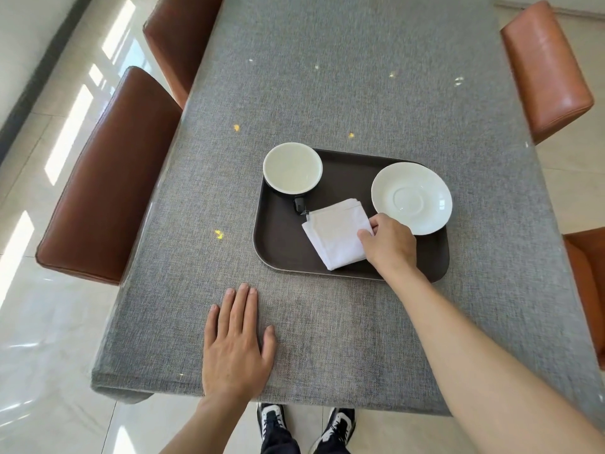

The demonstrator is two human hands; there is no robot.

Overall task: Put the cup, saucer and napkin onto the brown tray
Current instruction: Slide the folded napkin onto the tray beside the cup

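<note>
Reaching across the grey table, the right hand rested on the tray with its thumb and fingers pinching the right edge of the napkin. That folded white napkin lay flat in the middle of the tray, turned diamond-wise, one corner just beside the cup handle and another near the tray's front rim. The cup, dark outside and white inside, stood upright in the tray's far-left corner, its rim overhanging the tray edge from this angle and its handle pointing toward the napkin. The saucer, white and bare, sat at the far-right end of the tray, its near edge partly hidden by the right hand's knuckles; whether the hand touched it could not be told. Cup and saucer stood well apart, with the napkin between them and nearer the person. The left hand lay palm-down on the table near the front edge, fingers spread lightly and holding nothing, well clear of the tray. Brown leather chairs flanked the table on both sides, pushed close against it. Below the table edge a pair of dark shoes stood on the glossy tiled floor.
</note>
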